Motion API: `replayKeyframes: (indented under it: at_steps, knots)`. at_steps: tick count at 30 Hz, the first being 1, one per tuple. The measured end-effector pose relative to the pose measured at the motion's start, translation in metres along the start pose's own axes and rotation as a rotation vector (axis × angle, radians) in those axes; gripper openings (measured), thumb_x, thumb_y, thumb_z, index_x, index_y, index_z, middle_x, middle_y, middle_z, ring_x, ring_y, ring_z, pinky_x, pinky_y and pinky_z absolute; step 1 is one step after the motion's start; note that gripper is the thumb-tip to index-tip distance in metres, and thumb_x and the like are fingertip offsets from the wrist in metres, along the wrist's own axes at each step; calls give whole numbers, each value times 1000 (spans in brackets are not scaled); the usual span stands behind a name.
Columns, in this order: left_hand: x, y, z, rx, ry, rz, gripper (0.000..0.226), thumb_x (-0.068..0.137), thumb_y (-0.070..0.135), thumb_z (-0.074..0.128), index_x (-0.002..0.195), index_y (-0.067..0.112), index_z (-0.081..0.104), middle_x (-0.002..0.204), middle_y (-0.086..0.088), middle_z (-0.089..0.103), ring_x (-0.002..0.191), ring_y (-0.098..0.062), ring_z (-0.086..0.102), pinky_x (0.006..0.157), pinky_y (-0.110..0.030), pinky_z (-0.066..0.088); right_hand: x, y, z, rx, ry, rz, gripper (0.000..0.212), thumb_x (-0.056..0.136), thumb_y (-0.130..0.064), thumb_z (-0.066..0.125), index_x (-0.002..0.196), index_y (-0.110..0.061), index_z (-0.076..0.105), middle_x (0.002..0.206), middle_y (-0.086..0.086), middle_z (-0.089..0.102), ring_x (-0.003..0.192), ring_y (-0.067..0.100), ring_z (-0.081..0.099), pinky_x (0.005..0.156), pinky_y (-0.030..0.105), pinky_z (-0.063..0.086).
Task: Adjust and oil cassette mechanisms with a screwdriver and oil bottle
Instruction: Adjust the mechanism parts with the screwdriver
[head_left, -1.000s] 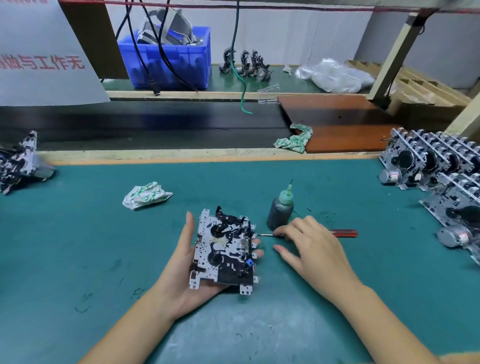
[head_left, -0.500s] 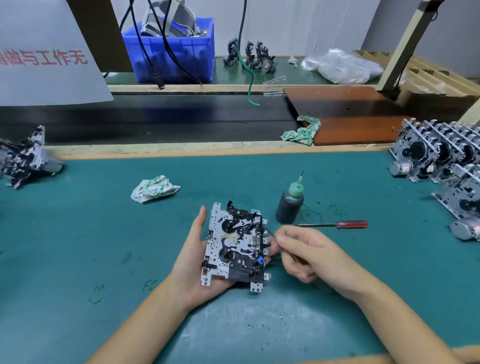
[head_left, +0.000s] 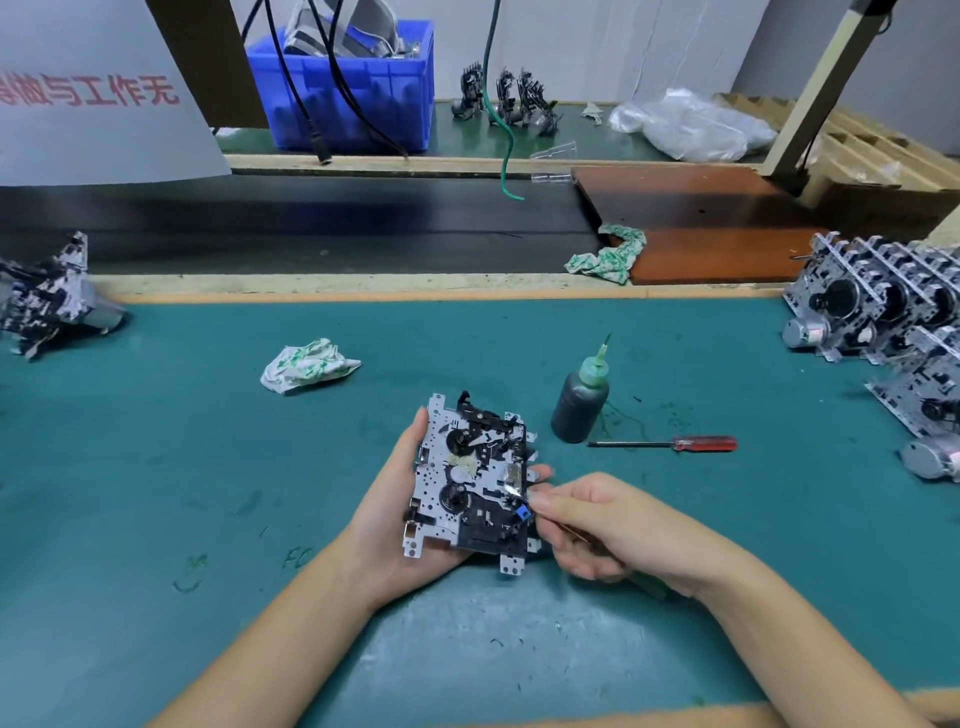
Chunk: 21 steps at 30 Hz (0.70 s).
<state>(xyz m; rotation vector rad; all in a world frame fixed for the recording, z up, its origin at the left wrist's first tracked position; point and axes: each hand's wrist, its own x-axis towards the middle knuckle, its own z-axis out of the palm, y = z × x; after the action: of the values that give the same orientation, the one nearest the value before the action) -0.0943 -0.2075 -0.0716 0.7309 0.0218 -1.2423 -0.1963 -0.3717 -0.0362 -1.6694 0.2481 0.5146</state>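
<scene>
Green mat: right hand has reached cassette mechanism.

The mechanism is sitting centrally on the mat; bottle at two o'clock, screwdriver lying at three, rag at ten.

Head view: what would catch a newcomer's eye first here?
The cassette mechanism held in the left hand at centre, with the right hand pinching a thin tool against it. Just beyond stand the oil bottle and, lying on the green mat, a red-handled screwdriver.
</scene>
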Motion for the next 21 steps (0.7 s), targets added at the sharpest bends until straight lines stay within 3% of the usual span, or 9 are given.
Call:
replayKeyframes:
  at_steps: [6,16,21]
  knots:
    - [0,2,-1,38,31,-6,76,88,66,35,118,4,66,130,-23,56,117,-32,58,98,-42,48,1,1,7,16,74,6,44,101,-29,38,59,-16,44,38,-5,28,35,7,16,36,15,15]
    - [3,-1,1,36,69,11,72,84,65,40,110,4,71,122,-22,62,109,-31,64,85,-39,55,4,-4,6,-89,81,77,52,100,-37,38,53,-16,33,35,-9,26,31,7,17,34,14,15]
    - [5,-1,1,59,69,-1,72,84,65,40,107,5,72,120,-21,63,109,-30,63,85,-38,55,5,-6,-2,-40,-27,133,59,98,-42,40,42,-22,37,35,-9,26,29,5,17,32,12,15]
